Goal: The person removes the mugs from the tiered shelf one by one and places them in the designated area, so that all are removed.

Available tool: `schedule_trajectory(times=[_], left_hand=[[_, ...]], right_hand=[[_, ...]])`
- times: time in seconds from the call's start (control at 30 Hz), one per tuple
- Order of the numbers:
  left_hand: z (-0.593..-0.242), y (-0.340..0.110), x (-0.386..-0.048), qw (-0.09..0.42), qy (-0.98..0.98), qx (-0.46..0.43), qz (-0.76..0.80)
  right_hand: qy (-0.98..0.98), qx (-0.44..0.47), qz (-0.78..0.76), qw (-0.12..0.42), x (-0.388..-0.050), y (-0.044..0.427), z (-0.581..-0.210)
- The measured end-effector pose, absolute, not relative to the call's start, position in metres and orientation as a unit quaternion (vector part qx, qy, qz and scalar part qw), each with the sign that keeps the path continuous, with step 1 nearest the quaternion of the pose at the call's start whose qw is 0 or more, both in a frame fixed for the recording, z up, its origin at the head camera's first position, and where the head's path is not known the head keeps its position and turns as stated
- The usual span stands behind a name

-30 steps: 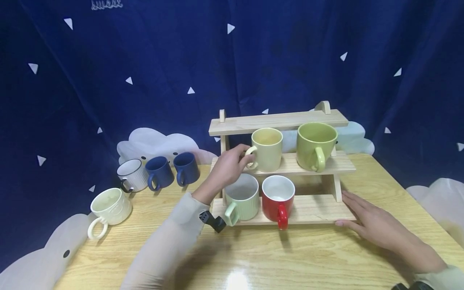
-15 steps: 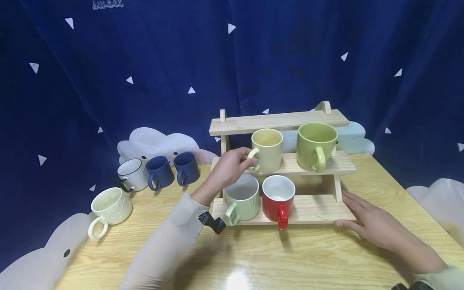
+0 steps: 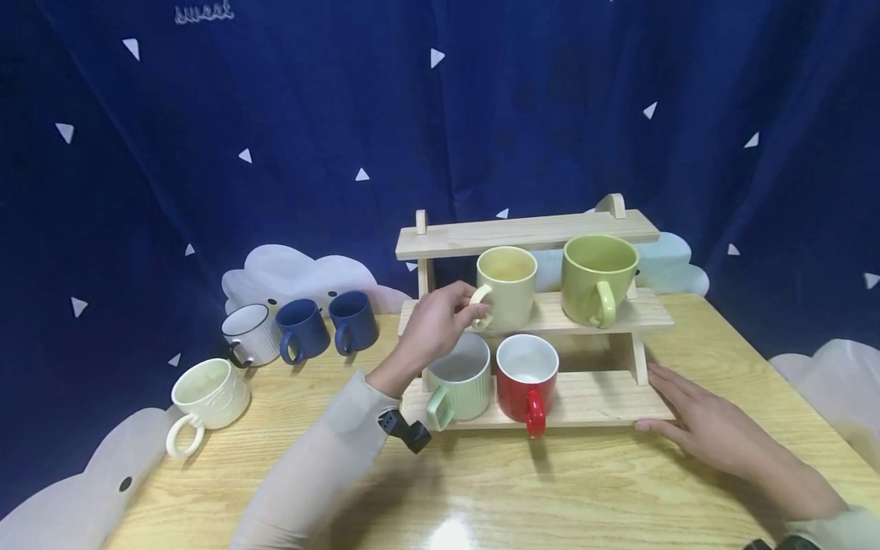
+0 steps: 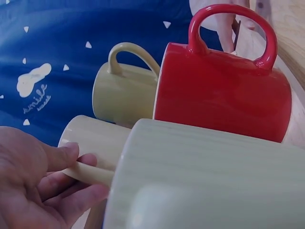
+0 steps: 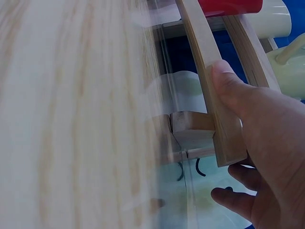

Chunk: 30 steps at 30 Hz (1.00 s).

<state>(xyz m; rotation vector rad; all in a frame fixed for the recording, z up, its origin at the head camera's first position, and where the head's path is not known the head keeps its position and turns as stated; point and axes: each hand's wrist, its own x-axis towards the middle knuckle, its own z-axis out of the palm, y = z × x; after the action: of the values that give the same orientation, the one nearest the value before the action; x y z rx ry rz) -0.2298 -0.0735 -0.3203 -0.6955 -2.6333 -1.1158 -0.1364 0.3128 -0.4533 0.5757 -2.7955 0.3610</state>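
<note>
My left hand [image 3: 435,325] pinches the handle of a pale yellow mug [image 3: 516,298] between thumb and fingers. This mug is upright at the rack's middle shelf, left of a larger olive-green mug [image 3: 584,286]. In the left wrist view the thumb [image 4: 64,155] lies on the handle. My right hand [image 3: 715,428] rests against the right end of the wooden rack [image 3: 605,397], thumb on the front edge and fingers stretched along the end. Below stand a ribbed mint-green mug [image 3: 470,393] and a red mug [image 3: 516,389] on the bottom shelf.
On the table [image 3: 550,489] at left stand a cream mug [image 3: 223,401], a white mug [image 3: 257,340] with a black rim, and two navy mugs, one left [image 3: 309,332] and one right [image 3: 357,328]. A blue curtain [image 3: 330,99] hangs behind. The rack's top shelf [image 3: 522,233] holds nothing.
My left hand's grip has slid slightly along the mug's handle, the thumb now reaching further across it. The mugs and my right hand stay in place.
</note>
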Motion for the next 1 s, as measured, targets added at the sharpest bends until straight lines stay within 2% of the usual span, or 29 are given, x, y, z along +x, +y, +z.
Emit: schedule_trajectory(times=[0.23,0.73,1.0], left_hand=[[-0.321,-0.078,-0.226,0.124,-0.890,-0.234,-0.372],[-0.314,-0.106,-0.219,0.132,-0.855,-0.214,-0.453],[-0.308,-0.131,-0.213,0.155,-0.866,-0.171,-0.444]], right_hand=[[-0.963,0.197,0.126,0.132,-0.137,0.312,-0.452],[-0.966,0.191,0.126,0.122,-0.136,0.312,-0.452],[-0.966,0.191,0.125,0.123,-0.135,0.312,-0.452]])
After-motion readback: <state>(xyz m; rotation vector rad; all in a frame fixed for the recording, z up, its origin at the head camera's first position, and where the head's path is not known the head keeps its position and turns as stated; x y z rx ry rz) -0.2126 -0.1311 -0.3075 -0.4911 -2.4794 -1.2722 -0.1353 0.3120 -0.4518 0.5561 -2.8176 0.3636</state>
